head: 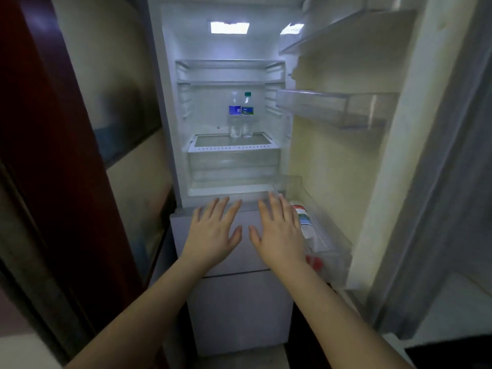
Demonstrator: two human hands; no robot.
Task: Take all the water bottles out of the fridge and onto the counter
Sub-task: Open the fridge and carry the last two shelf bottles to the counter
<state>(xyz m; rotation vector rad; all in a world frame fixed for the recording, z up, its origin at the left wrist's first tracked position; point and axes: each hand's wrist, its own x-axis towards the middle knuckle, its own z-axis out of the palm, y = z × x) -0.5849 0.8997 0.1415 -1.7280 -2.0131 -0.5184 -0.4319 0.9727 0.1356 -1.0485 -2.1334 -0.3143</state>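
Observation:
The fridge (170, 102) stands open and lit. Two clear water bottles stand side by side on its lower glass shelf (210, 141): a blue-labelled bottle (234, 115) on the left, a green-capped bottle (247, 113) touching it on the right. Another bottle (304, 221) with a white, red and blue label lies in the bottom door bin (332, 243), partly hidden behind my right hand. My left hand (215, 230) and my right hand (279, 230) hover palm-down with fingers spread, below the shelf and in front of the fridge's lower front. Neither holds anything.
The open door (372, 155) swings out to the right with two bare clear bins (338, 107) higher up. A clear crisper drawer (234, 163) sits under the shelf. A dark red frame (61, 155) and a wall close in on the left. A red object (314, 262) lies in the bottom bin.

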